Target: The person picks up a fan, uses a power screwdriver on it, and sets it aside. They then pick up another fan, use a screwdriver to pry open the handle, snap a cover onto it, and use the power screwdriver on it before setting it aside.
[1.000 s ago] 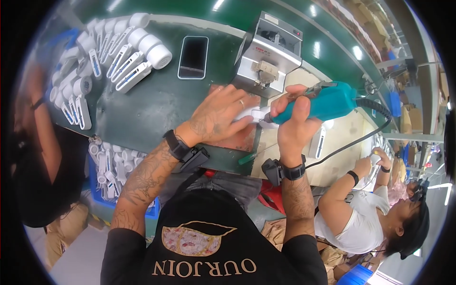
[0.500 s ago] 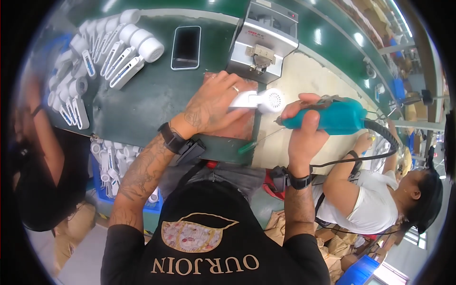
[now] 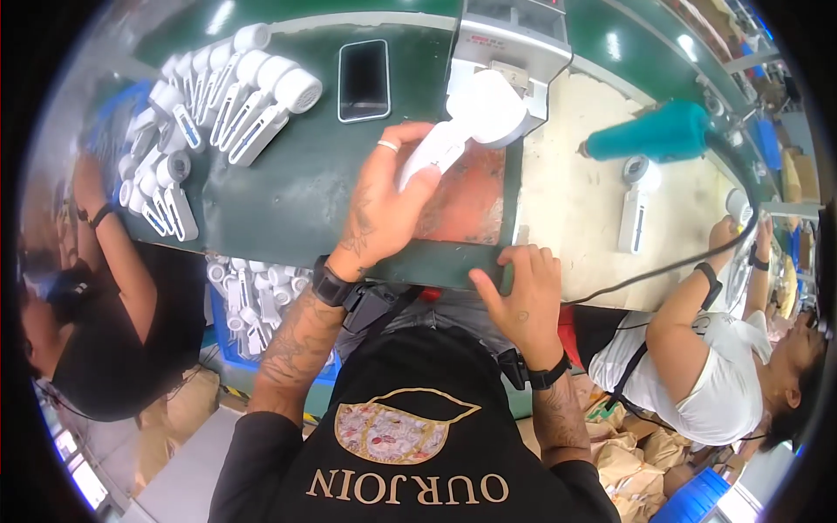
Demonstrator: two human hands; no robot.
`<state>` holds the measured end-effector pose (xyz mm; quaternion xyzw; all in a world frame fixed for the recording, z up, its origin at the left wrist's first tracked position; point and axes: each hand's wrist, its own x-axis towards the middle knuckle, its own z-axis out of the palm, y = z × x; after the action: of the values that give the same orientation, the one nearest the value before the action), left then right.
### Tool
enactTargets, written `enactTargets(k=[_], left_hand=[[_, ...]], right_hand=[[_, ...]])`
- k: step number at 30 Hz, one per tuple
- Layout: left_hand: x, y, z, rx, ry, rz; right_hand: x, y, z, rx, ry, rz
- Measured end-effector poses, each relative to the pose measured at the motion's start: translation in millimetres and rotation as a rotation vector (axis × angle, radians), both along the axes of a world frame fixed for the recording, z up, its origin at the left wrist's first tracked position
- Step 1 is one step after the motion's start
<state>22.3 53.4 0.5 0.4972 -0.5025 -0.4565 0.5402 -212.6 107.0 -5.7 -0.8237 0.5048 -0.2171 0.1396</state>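
Note:
A white handheld fan [image 3: 493, 109] is gripped by its handle in my left hand [image 3: 384, 205]. Its round head points away from me, in front of the grey machine [image 3: 510, 39] and above the reddish-brown mat [image 3: 471, 196]. My right hand [image 3: 527, 296] is at the near table edge, thumb spread from the fingers, with no held thing visible. Farther right, the teal electric screwdriver [image 3: 649, 132] lies on the pale board [image 3: 567, 174]. Another white fan [image 3: 639, 205] lies just nearer than it, handle toward me.
Several white fans [image 3: 253, 96] lie in rows at the left, beside a phone [image 3: 364, 80]. Below the table edge is a blue bin [image 3: 228, 349] of white parts. A black cord [image 3: 645, 277] curves across the board. Co-workers sit at both sides, one in a white shirt [image 3: 711, 375].
My right hand has let go of the electric screwdriver and moved back to the table edge. My left hand has raised and turned the fan. A second fan now shows on the board.

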Motion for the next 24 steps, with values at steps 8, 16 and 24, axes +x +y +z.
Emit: enactTargets(k=[8, 16, 24], left_hand=[[0, 4, -7, -0.124, -0.222, 0.134], [-4, 3, -11, -0.244, -0.315, 0.172], [-6, 1, -12, -0.311, -0.440, 0.172]], right_hand=[[-13, 21, 11, 0.072, -0.298, -0.314], [28, 7, 63, 0.018, -0.271, -0.065], [33, 1, 62, -0.129, -0.227, -0.086]])
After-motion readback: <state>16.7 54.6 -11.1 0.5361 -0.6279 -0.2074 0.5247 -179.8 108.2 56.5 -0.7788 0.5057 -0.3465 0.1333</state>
